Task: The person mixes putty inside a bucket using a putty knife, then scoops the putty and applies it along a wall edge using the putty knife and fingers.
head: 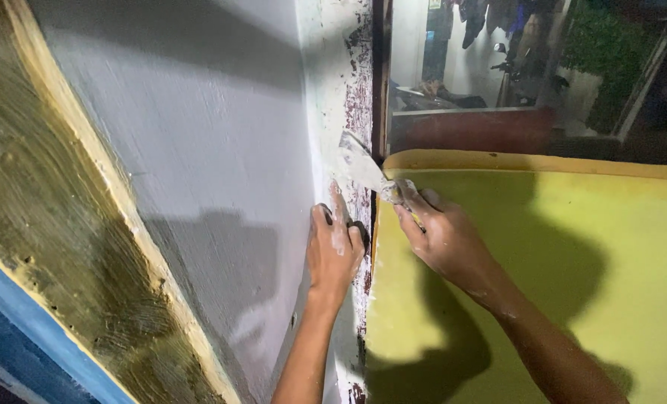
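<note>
While right hand [442,239] grips scraper [363,166] (putty-smeared), left hand [333,251] steadies.

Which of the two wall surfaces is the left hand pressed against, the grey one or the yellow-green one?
The grey wall: the left hand lies flat at its chipped corner edge, left of the yellow-green wall.

The grey wall [199,150] looks matt and smooth, like fresh plaster. My putty knife [360,161] has a dull metal blade, smeared white. The yellow wall [573,262] is smooth, slightly glossy.

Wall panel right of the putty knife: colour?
Yellow-green wall panel, with a darker yellow border; head view.
</note>
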